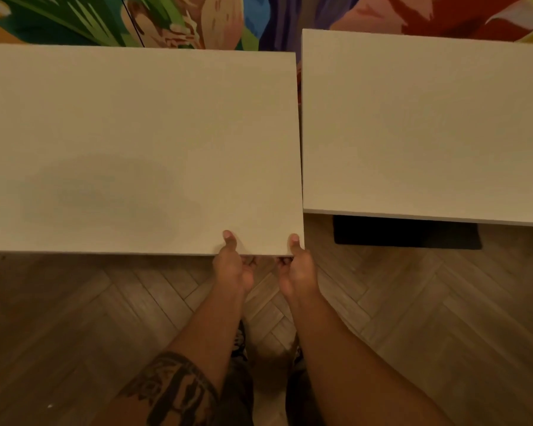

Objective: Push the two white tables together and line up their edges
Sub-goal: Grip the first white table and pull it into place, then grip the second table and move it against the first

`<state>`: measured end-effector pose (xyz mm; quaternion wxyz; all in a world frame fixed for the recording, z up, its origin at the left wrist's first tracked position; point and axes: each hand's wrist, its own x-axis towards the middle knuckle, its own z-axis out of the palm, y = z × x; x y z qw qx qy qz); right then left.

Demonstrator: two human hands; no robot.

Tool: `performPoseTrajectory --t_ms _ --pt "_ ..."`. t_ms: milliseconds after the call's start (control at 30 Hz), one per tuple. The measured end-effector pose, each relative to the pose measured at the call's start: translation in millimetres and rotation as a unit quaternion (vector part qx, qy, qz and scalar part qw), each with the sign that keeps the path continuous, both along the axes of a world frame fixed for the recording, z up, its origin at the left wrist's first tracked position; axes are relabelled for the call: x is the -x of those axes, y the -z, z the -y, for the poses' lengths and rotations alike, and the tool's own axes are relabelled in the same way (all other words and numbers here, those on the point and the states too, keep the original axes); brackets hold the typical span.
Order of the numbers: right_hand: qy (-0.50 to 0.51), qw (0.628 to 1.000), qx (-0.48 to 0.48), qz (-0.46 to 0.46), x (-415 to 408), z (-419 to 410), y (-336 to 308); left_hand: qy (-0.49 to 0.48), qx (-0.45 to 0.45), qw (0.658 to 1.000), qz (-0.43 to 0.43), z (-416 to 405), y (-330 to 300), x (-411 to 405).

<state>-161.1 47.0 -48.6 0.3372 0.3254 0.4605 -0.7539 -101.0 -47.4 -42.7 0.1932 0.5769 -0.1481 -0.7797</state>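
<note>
Two white tables stand side by side with a thin gap between them. The left table [136, 133] fills the left and middle of the view; its near edge lies closer to me than that of the right table [425, 124], and its far edge also sits lower in the view. My left hand [233, 262] and my right hand [297, 265] both grip the left table's near edge close to its right corner, thumbs on top, fingers curled underneath.
A colourful painted wall [197, 20] runs behind both tables. The floor is herringbone wood [413, 302]. A dark object [406, 232] lies in shadow under the right table's near edge. My shoes [240, 342] show between my forearms.
</note>
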Motion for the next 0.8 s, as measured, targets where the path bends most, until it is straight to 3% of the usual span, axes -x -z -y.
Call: performPoseTrajectory --t_ms 367,467,600,800 --pt "-0.072 0.997 0.002 -0.032 19.4 -27.3 -10.1 0.069 0.019 0.994 -0.077 -22.7 8.8 -13.4" --pt "-0.034 0.997 0.0 -0.065 43.9 -36.2 -10.3 0.147 -0.007 0.987 -0.064 -63.0 10.6 -7.3" --pt "0.005 0.996 -0.005 -0.084 85.3 -50.3 -12.5 0.192 -0.017 0.975 -0.112 -105.4 8.2 18.0" --pt "0.07 0.996 -0.018 -0.052 131.0 -56.1 -13.4 0.188 0.007 0.973 -0.134 -134.8 0.3 86.2"
